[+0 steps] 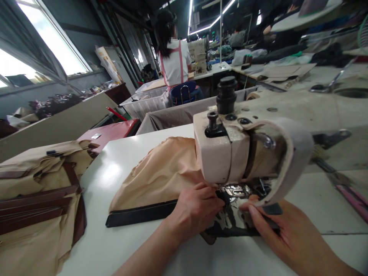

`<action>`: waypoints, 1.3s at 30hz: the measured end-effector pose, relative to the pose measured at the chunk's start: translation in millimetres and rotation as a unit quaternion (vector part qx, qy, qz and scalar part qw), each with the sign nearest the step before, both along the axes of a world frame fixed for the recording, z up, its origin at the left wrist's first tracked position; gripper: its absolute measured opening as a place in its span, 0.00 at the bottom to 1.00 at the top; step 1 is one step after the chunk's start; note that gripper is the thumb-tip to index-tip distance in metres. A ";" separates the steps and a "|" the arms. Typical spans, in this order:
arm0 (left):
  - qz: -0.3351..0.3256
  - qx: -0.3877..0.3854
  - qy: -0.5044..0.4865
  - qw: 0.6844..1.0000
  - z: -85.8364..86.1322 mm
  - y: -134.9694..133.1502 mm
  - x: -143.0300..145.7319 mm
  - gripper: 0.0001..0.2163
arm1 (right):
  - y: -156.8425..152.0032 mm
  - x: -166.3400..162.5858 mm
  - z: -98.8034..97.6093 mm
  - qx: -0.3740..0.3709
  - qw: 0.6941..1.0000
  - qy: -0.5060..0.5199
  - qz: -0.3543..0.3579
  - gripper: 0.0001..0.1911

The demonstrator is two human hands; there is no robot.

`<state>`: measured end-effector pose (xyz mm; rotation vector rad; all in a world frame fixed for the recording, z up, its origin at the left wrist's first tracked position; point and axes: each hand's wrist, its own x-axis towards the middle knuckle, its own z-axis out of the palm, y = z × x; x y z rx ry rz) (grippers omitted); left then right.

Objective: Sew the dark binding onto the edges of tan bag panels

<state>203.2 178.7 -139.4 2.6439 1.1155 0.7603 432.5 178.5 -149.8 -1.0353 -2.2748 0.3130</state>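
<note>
A tan fabric piece with a black edge strip [143, 212] lies on the white table and runs under the head of a sewing machine [221, 149]. My left hand [198, 209] is closed on the edge of this fabric, its curled fingers beside the presser foot [237, 191]. To the right of the foot, my right hand [287, 228] has thumb and forefinger close together at the metal bed plate [237, 212]. What they pinch, if anything, is hidden. A small dark flat piece [273, 209] shows against its fingers. The needle cannot be made out.
Stacked tan fabric pieces with brown strips [37, 207] lie at the left. Pink-handled scissors [352, 199] rest right of the machine. A pale curved strap [299, 157] arches over my right hand. Ahead, a person [175, 61] sits near a clear plastic bin [146, 103].
</note>
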 end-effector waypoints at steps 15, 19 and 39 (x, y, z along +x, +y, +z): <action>0.017 0.099 0.043 0.994 -4.3 1.1 7.1 0.11 | 0.1 -2.3 6.7 -0.046 0.999 0.017 0.007 0.12; 0.018 0.101 0.080 0.991 -1.2 -1.0 9.3 0.11 | 2.0 -3.8 7.0 -0.043 0.999 0.003 0.017 0.11; 0.010 0.047 0.106 0.993 -0.3 2.1 5.3 0.09 | 4.2 -1.6 -1.6 0.118 0.982 -0.119 0.082 0.23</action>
